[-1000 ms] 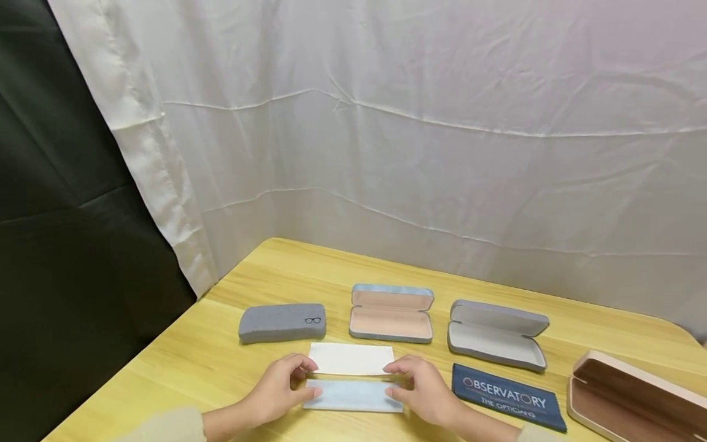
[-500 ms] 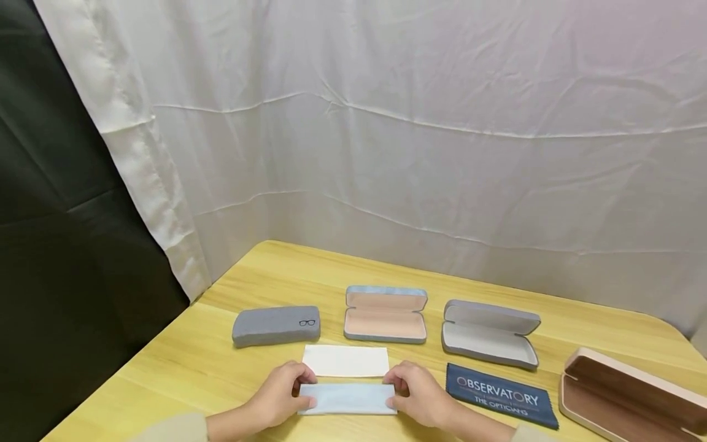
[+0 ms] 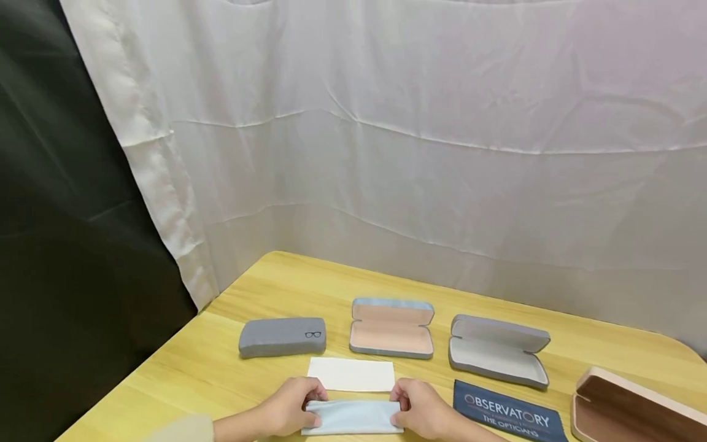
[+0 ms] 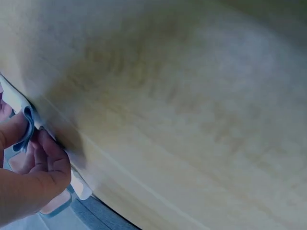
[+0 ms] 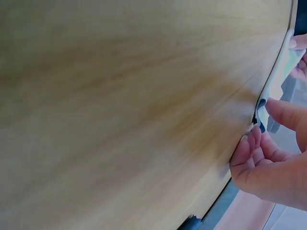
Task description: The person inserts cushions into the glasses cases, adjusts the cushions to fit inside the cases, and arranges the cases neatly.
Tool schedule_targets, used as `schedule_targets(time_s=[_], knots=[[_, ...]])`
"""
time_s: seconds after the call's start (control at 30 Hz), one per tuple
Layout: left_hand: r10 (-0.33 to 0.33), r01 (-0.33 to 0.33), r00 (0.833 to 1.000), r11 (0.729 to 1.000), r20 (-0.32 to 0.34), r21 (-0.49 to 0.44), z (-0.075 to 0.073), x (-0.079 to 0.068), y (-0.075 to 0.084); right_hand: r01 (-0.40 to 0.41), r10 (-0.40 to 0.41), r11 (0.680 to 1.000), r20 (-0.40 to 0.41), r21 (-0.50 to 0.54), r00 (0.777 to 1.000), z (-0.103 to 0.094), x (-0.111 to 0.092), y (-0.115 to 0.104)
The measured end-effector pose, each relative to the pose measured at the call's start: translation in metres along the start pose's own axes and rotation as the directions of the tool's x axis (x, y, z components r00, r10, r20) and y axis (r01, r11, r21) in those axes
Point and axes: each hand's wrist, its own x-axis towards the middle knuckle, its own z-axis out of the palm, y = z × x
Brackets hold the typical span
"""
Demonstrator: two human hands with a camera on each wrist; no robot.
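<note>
Now both hands pinching blue cloth ends — table edge near

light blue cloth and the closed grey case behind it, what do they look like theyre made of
Light blue cloth: soft thin fabric, probably microfibre; its ends curl limply where the left hand and right hand pinch them. Closed grey case: hard shell, seemingly covered in matte woven fabric; no shine, rounded edges.

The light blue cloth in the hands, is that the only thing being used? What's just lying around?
In use:
light blue cloth, folded over
left hand pinching its left end
right hand pinching its right end

Lying about:
white cloth
closed grey case
open blue case
open grey case
dark blue Observatory cloth
open tan case
</note>
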Motion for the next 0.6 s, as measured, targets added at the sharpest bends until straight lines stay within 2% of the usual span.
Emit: schedule_targets(time_s=[0.07,0.13,0.2,0.3,0.37,0.47,0.6], knots=[[0.002,-0.002,1.0,1.0,-0.001,-0.024,-0.0006,0.0001,-0.0013,-0.022,0.022,1.0,0.009,0.009,1.0,0.0003,0.0019,0.0003],[0.032,-0.033,0.999,0.998,-0.009,-0.049,-0.0005,0.0012,-0.0025,-0.041,0.04,0.999,0.01,0.013,0.999,-0.0005,0.0011,0.0008],[0.093,-0.094,0.995,0.994,-0.02,-0.053,0.0001,0.0032,-0.0055,-0.046,0.046,0.999,0.002,0.023,0.999,-0.0016,-0.0011,0.002],[0.133,-0.138,0.99,0.986,-0.05,-0.091,-0.0007,0.0029,-0.0086,-0.024,0.024,0.999,-0.014,0.042,1.0,-0.0022,-0.0028,0.0025],[0.137,-0.144,0.988,0.983,-0.071,-0.112,-0.0015,0.0011,-0.0088,-0.007,0.008,0.999,-0.024,0.051,1.0,-0.0016,-0.0029,0.0027],[0.1,-0.115,0.989,0.983,-0.108,-0.143,-0.0022,-0.0021,-0.0054,0.006,-0.004,0.999,-0.039,0.047,0.999,-0.0007,-0.0036,0.0027],[0.07,-0.093,0.987,0.983,-0.144,-0.157,-0.0028,-0.0033,-0.0022,-0.01,0.014,0.998,-0.065,0.07,0.998,-0.0007,-0.0065,0.0026]])
